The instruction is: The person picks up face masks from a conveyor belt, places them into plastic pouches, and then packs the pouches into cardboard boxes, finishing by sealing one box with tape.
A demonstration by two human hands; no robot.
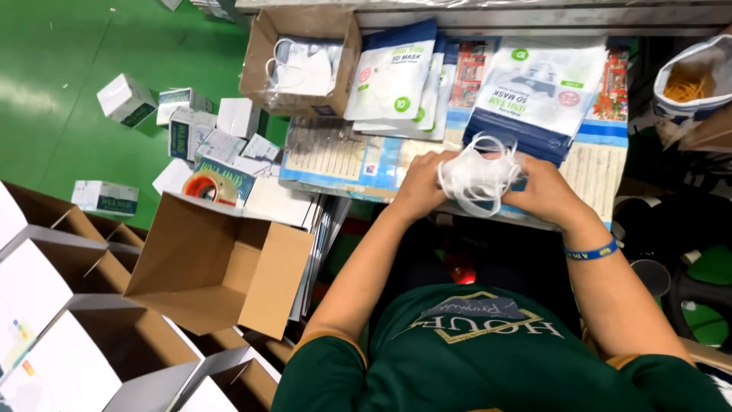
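Both the left hand (pixel 418 183) and right hand (pixel 543 191) are closed around a bunch of white masks (pixel 479 174), held just above the counter (pixel 335 156), in front of a stack of pouches (pixel 534 95)

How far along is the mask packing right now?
Done: small white boxes lie on the green floor. In hand: the left hand and right hand both grip a bundle of white masks at the table's edge. Left: a stack of pouches on the table, and the big carton looks empty.
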